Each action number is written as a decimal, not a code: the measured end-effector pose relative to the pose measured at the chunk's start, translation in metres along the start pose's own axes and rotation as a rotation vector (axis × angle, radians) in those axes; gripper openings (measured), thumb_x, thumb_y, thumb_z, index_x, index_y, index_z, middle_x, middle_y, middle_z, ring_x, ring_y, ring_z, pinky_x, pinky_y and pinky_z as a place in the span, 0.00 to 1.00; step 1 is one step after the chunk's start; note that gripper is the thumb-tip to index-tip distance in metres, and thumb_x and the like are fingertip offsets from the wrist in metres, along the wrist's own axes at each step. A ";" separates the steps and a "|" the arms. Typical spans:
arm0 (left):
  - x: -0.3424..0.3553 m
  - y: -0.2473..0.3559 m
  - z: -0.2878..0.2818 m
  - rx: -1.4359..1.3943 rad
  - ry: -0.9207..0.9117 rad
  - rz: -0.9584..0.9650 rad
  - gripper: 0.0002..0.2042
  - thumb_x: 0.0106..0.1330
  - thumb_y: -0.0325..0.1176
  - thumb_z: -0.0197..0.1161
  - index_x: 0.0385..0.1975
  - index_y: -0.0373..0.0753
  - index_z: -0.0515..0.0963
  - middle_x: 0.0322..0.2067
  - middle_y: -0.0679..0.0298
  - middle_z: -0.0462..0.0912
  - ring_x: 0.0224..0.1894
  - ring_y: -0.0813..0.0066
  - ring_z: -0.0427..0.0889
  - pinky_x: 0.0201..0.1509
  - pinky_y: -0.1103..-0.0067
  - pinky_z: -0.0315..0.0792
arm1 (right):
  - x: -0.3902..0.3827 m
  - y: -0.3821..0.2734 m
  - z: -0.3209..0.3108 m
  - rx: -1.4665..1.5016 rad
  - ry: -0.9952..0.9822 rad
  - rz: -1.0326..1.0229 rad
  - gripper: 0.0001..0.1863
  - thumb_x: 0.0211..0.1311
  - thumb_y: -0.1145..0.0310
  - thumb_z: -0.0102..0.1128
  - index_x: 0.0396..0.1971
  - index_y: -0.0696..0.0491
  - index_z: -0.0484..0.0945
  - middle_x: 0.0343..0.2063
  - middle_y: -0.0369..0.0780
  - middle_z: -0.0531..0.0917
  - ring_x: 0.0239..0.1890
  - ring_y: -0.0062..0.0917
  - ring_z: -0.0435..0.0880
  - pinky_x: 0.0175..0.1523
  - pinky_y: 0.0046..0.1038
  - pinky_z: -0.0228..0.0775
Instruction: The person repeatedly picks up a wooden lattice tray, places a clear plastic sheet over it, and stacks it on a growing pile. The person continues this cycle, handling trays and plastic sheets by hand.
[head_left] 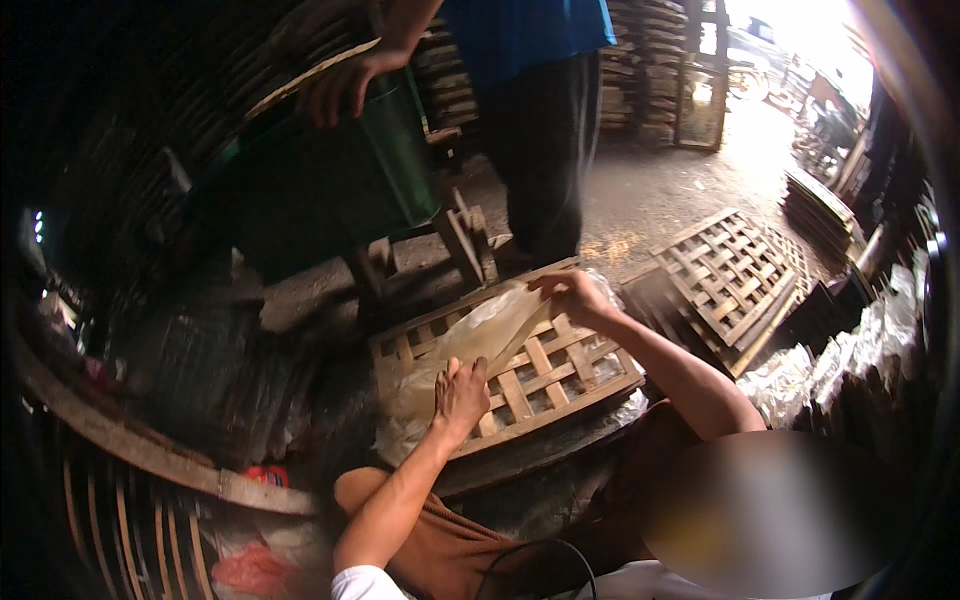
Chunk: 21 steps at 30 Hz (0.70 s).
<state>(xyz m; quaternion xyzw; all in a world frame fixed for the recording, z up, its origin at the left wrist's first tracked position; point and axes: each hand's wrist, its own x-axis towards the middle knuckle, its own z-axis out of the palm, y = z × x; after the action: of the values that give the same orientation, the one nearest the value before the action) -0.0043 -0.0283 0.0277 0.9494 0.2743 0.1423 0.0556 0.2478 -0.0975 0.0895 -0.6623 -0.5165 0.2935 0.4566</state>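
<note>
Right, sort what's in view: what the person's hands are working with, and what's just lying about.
In use:
- thin, pale translucent sheet, right hand pinching it, left hand against it
- rectangular woven-slat wooden frame underneath

Seemingly lying about:
- similar wooden lattice panel, right
- crumpled clear plastic, far right
- crumpled red plastic, lower left

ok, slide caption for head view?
Left hand and right hand on a translucent sheet over a woven slatted rack.
</note>
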 end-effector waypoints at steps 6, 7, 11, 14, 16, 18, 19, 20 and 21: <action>-0.005 -0.019 -0.026 -0.039 0.097 -0.115 0.11 0.48 0.27 0.62 0.32 0.33 0.73 0.32 0.54 0.78 0.39 0.51 0.75 0.43 0.65 0.69 | 0.005 0.000 -0.025 0.220 0.203 -0.062 0.15 0.52 0.87 0.47 0.37 0.60 0.79 0.31 0.38 0.79 0.37 0.19 0.77 0.41 0.22 0.72; -0.006 -0.029 -0.025 -0.044 0.104 -0.119 0.11 0.48 0.27 0.62 0.32 0.33 0.73 0.32 0.54 0.78 0.38 0.51 0.75 0.43 0.65 0.69 | 0.006 0.002 -0.030 0.270 0.250 -0.062 0.12 0.54 0.85 0.47 0.37 0.62 0.78 0.34 0.40 0.79 0.36 0.22 0.77 0.40 0.23 0.74; -0.008 -0.038 -0.029 -0.044 0.149 -0.075 0.09 0.45 0.25 0.60 0.28 0.33 0.72 0.31 0.52 0.77 0.37 0.51 0.74 0.43 0.65 0.67 | 0.010 0.019 -0.043 0.131 0.315 -0.032 0.13 0.55 0.83 0.48 0.38 0.60 0.79 0.34 0.41 0.79 0.36 0.23 0.79 0.40 0.24 0.77; -0.007 -0.036 -0.031 -0.058 0.097 -0.135 0.10 0.45 0.25 0.59 0.29 0.35 0.72 0.30 0.52 0.77 0.38 0.51 0.74 0.43 0.64 0.66 | 0.009 0.019 -0.046 0.202 0.369 -0.081 0.13 0.54 0.84 0.47 0.34 0.59 0.81 0.33 0.40 0.80 0.34 0.21 0.80 0.38 0.23 0.77; -0.007 -0.031 -0.029 -0.074 0.028 -0.220 0.10 0.45 0.25 0.59 0.30 0.36 0.72 0.30 0.54 0.78 0.39 0.50 0.73 0.43 0.64 0.65 | 0.009 0.012 -0.055 0.353 0.437 -0.130 0.13 0.55 0.84 0.46 0.35 0.59 0.80 0.33 0.40 0.80 0.35 0.22 0.80 0.39 0.23 0.77; -0.009 -0.031 -0.030 -0.060 0.081 -0.157 0.10 0.47 0.26 0.59 0.31 0.37 0.72 0.30 0.54 0.78 0.39 0.50 0.74 0.43 0.65 0.66 | 0.005 0.002 -0.065 0.340 0.521 -0.172 0.13 0.60 0.81 0.43 0.37 0.59 0.79 0.33 0.40 0.80 0.36 0.24 0.80 0.41 0.24 0.77; -0.011 -0.035 -0.028 -0.076 0.119 -0.114 0.09 0.48 0.27 0.59 0.31 0.37 0.72 0.30 0.55 0.78 0.39 0.51 0.74 0.43 0.65 0.67 | 0.004 -0.002 -0.065 0.368 0.552 -0.173 0.13 0.60 0.81 0.43 0.37 0.59 0.79 0.33 0.41 0.80 0.36 0.24 0.80 0.41 0.24 0.78; -0.013 -0.041 -0.023 -0.092 0.156 -0.070 0.09 0.49 0.28 0.58 0.31 0.37 0.73 0.30 0.55 0.78 0.39 0.51 0.74 0.43 0.65 0.67 | 0.003 -0.003 -0.064 0.395 0.583 -0.173 0.13 0.61 0.81 0.43 0.37 0.59 0.79 0.33 0.41 0.80 0.36 0.24 0.80 0.40 0.24 0.78; -0.011 -0.047 -0.022 -0.004 0.151 -0.023 0.07 0.51 0.28 0.58 0.29 0.37 0.75 0.31 0.55 0.78 0.38 0.52 0.75 0.42 0.64 0.69 | 0.002 -0.001 -0.067 0.397 0.600 -0.176 0.13 0.61 0.81 0.42 0.38 0.60 0.79 0.33 0.41 0.80 0.36 0.24 0.80 0.40 0.24 0.78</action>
<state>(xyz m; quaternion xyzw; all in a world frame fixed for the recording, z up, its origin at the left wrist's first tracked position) -0.0437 0.0055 0.0372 0.9326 0.2885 0.2133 0.0383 0.3054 -0.1153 0.1179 -0.5705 -0.3476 0.1404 0.7307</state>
